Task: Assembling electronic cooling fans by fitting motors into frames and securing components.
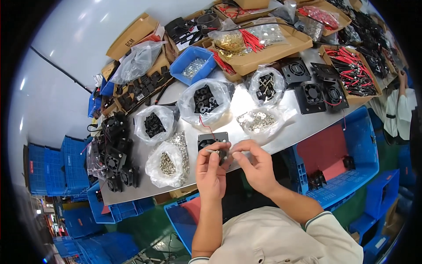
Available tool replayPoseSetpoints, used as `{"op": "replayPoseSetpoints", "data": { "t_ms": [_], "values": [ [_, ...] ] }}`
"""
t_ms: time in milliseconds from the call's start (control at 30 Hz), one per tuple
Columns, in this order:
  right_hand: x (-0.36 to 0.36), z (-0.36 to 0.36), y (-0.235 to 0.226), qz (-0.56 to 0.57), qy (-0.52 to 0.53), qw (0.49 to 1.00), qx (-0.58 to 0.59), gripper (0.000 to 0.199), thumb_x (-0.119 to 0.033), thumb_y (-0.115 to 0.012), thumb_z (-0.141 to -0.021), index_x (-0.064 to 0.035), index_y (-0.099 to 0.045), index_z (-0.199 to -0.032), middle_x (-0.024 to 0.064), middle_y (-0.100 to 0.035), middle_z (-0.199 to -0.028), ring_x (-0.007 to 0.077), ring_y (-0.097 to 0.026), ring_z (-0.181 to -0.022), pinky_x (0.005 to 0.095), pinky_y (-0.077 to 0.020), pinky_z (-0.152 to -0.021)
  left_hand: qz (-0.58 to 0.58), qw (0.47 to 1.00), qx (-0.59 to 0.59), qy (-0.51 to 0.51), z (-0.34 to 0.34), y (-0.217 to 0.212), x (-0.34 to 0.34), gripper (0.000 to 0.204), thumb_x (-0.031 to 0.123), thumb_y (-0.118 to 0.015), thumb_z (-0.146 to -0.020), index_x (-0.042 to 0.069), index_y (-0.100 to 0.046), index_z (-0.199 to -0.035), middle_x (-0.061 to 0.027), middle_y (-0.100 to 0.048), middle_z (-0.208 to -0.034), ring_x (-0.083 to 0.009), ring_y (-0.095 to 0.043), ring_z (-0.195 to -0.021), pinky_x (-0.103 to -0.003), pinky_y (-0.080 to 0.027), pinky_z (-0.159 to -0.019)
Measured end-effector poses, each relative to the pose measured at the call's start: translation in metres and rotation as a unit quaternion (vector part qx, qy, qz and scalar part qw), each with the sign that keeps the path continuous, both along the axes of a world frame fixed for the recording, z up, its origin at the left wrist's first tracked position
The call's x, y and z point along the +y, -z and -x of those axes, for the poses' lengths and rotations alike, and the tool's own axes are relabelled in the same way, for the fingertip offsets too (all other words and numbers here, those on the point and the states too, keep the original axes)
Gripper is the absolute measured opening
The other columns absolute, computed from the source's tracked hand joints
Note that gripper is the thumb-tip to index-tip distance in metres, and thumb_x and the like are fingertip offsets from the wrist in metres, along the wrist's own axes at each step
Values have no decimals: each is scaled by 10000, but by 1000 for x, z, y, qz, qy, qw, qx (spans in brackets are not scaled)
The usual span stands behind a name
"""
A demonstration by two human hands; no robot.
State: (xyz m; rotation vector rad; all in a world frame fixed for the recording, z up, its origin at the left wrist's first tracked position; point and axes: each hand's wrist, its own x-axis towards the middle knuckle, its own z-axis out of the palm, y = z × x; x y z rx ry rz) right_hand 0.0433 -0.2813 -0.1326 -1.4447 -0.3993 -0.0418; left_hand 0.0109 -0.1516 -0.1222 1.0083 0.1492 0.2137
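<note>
My left hand (211,176) is closed, with a thin silver screw (212,151) pinched between thumb and fingers. Close beside its fingertips is my right hand (258,169), thumb and forefinger drawn together; whatever they hold, if anything, is too small to make out. Just behind the left hand a black fan on a square plate (205,137) lies on the metal table (228,127), partly covered by my fingers, a red wire rising from it. Open plastic bags around it hold metal washers (259,121), screws with black pieces (267,88), black ring-shaped parts (204,99) and metal nuts (167,165).
Another bag of small black parts (154,125) and a pile of black fans (115,158) stand to the left. A blue bin of screws (193,62), cardboard trays (272,55) and plate-mounted fans (313,94) line the back. A blue crate (365,152) is at the right.
</note>
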Motion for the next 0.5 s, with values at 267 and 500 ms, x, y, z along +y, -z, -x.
{"op": "replayPoseSetpoints", "data": {
  "t_ms": [267, 500],
  "values": [
    [-1, 23, -3, -245, -45, 953, 175, 82, -1, -543, -964, 32, -592, -1021, 79, -638, -938, 122, -616, -863, 280, -511, -806, 107, 992, 0, 62, 13, 12, 5, 176, 159, -552, -989, 50, -547, -1128, -101, -607, -1133, -228, -592, -1093, -404, -500, -920],
    [-9, 11, 0, -185, -118, 953, 208, 150, -11, -564, -952, 32, -598, -1092, 93, -631, -1029, 124, -612, -886, 280, -508, -818, 5, 999, -15, 37, 14, 10, -2, 163, 141, -560, -982, 43, -575, -1112, -86, -615, -1083, -205, -599, -1033, -382, -501, -871]
  ]
}}
